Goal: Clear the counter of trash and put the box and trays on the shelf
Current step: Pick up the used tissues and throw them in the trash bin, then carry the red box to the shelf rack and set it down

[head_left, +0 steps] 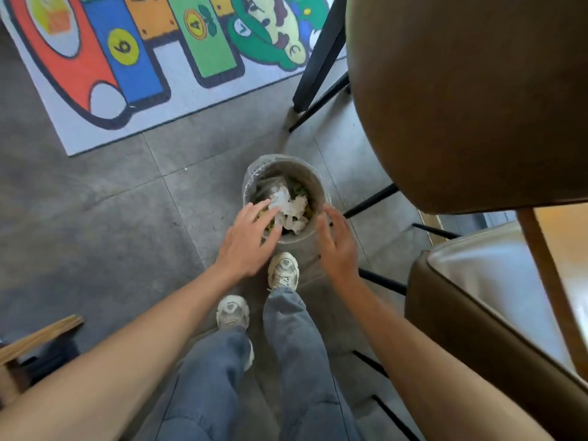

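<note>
A bright rug (133, 58) with numbers and cartoon shapes lies on the gray tile floor (95, 218). Two brown padded chairs (461, 106) with thin black legs (321, 55) stand on the right. Two white sneakers (283, 270) and blue jeans (296, 345) show below. Some wood, maybe furniture (35, 338), sits at the left edge.

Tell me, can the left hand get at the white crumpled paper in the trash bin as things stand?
Probably yes. The left hand is open, its fingertips already over the trash bin rim beside the white crumpled paper, which lies on top with nothing covering it.
</note>
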